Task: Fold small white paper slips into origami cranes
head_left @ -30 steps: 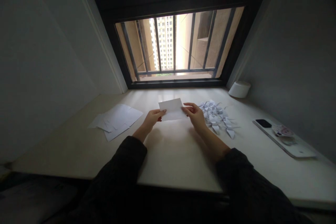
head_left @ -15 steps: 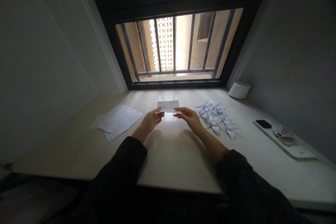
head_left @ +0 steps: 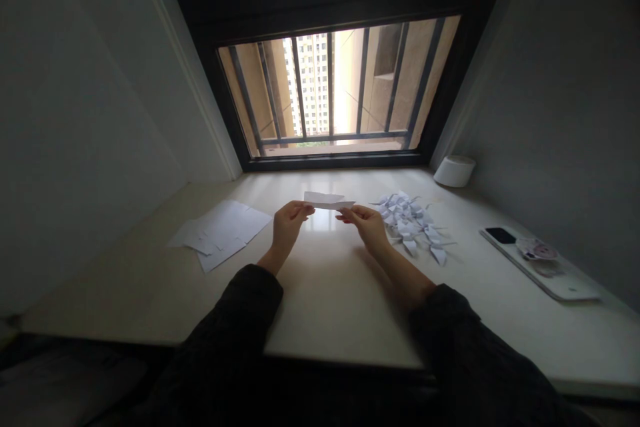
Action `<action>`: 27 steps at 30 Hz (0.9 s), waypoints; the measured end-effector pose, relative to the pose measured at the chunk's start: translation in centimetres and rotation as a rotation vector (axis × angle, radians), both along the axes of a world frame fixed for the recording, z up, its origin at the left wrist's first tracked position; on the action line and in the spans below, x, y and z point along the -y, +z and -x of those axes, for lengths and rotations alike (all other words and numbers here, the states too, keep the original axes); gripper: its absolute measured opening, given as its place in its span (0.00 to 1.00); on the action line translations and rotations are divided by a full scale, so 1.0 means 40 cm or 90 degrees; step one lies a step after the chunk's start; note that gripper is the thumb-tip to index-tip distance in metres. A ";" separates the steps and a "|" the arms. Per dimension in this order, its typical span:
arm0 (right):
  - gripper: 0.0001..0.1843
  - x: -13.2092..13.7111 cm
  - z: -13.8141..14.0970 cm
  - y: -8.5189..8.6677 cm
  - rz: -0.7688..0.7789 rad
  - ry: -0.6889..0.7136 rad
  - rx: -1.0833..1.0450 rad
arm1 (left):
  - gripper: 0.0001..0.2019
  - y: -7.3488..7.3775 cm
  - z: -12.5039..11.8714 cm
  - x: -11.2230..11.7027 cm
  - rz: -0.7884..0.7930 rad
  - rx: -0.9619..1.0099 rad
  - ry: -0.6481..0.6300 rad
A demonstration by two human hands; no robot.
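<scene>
A small white sheet of paper [head_left: 326, 200] is held up above the sill, folded so that a narrow flap shows along its near side. My left hand [head_left: 291, 220] pinches its left end between thumb and fingers. At the other end my right hand [head_left: 364, 219] grips the near right corner the same way. Right of that hand lies a pile of small folded paper figures [head_left: 406, 213] with pointed tips. Left of my left hand, flat white paper sheets [head_left: 233, 230] overlap in a loose stack.
The pale windowsill [head_left: 330, 307] serves as the work surface. On its right lies a phone in a light case [head_left: 540, 263] with a round grip. A white cup-shaped object [head_left: 455, 171] stands in the back right corner, beside the dark window frame [head_left: 335, 161].
The paper has tilted and a near-side flap now shows along it. My left hand has turned more upright and closed into a pinch, while my right hand has drawn its fingers tighter.
</scene>
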State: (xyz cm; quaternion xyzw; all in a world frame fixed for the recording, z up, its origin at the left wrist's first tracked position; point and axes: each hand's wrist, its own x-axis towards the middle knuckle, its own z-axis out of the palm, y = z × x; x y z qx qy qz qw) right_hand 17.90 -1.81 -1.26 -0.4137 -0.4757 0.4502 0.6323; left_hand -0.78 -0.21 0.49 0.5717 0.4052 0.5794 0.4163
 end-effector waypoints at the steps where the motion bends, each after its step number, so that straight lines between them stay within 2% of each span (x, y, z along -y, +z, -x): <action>1: 0.14 -0.001 0.000 -0.002 0.003 -0.004 -0.002 | 0.15 -0.002 0.000 -0.002 0.014 0.019 0.009; 9: 0.15 0.000 0.000 0.002 0.014 -0.032 -0.032 | 0.14 -0.007 -0.014 0.002 0.097 0.141 -0.017; 11: 0.16 0.000 0.001 -0.001 0.022 -0.065 -0.042 | 0.19 -0.008 -0.020 0.006 0.091 0.150 -0.023; 14: 0.15 -0.003 0.006 -0.010 0.036 -0.106 -0.103 | 0.33 -0.014 -0.028 0.011 0.080 0.155 -0.040; 15: 0.15 -0.003 0.008 -0.012 0.043 -0.107 -0.135 | 0.34 -0.017 -0.031 0.012 0.082 0.154 -0.044; 20: 0.17 -0.004 0.017 -0.015 0.076 -0.114 -0.254 | 0.20 -0.032 -0.045 0.012 0.118 0.126 -0.019; 27: 0.21 -0.003 0.014 -0.009 0.058 -0.152 -0.251 | 0.19 -0.034 -0.056 0.016 0.175 0.166 0.005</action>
